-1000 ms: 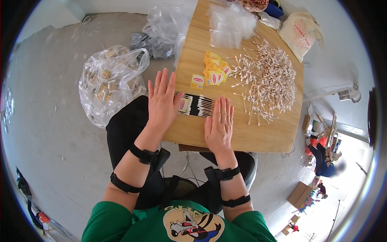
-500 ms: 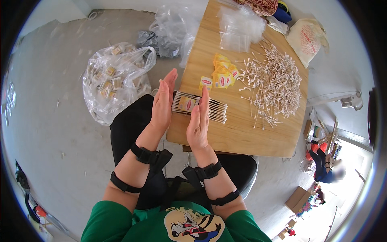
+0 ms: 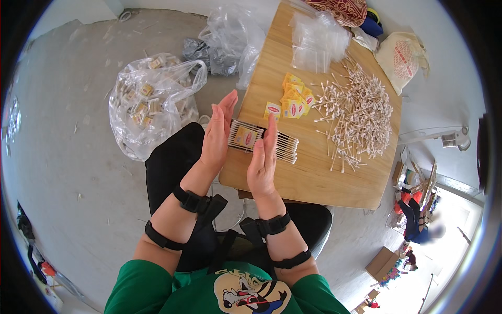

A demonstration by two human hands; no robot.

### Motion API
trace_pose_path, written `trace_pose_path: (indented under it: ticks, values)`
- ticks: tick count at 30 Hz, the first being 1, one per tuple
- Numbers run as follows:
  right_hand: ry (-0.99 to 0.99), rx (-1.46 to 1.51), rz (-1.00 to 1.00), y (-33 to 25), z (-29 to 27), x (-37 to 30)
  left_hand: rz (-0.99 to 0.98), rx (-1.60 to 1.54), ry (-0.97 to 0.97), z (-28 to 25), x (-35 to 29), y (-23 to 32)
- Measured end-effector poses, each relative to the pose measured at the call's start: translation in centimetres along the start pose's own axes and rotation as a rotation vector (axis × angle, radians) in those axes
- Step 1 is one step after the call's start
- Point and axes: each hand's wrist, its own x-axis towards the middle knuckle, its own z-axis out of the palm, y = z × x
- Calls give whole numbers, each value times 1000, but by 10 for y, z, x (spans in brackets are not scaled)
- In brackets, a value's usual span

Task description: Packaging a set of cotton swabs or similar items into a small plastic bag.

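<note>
A flat row of cotton swabs (image 3: 285, 148) lies on the table's near left part, with a yellow-and-white card (image 3: 246, 137) on top of its left portion. At the row's left end stands my left hand (image 3: 215, 141), open, fingers stretched and pressed side by side, palm turned toward the swabs. My right hand (image 3: 263, 166) is on edge across the row's middle, just right of the card, also with straight fingers. Swab tips stick out past its right side. Neither hand wraps round anything. A dark strip shows beside my right fingers, partly hidden; I cannot make out what it is.
A large heap of loose swabs (image 3: 361, 112) covers the table's right side. Several yellow cards (image 3: 295, 99) lie beyond my hands, with clear plastic bags (image 3: 316, 44) behind. On the floor at left sits a clear bag (image 3: 128, 138) of small packs. Another person (image 3: 415, 225) is far right.
The whole view has shifted slightly, so the table and bags sit a little further right. My hands keep nearly the same pose around the swab row.
</note>
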Motion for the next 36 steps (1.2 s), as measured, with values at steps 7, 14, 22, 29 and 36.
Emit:
trace_pose_path:
  ticks: [7, 14, 22, 29, 36]
  values:
    - [-73, -247, -207, 9, -9, 8, 18, -29, 12, 0, 0, 0]
    - [-22, 13, -143, -1, -6, 10, 21, -26, 30, 1, 1, 3]
    - [-63, 21, -84, 14, -4, 13, 24, -50, 5, 1, 0, 2]
    - [-59, 93, -40, 10, -5, 17, 51, -54, 0, 0, 1, -2]
    - [19, 115, -124, -7, -18, 1, 52, -77, 25, 0, 0, 5]
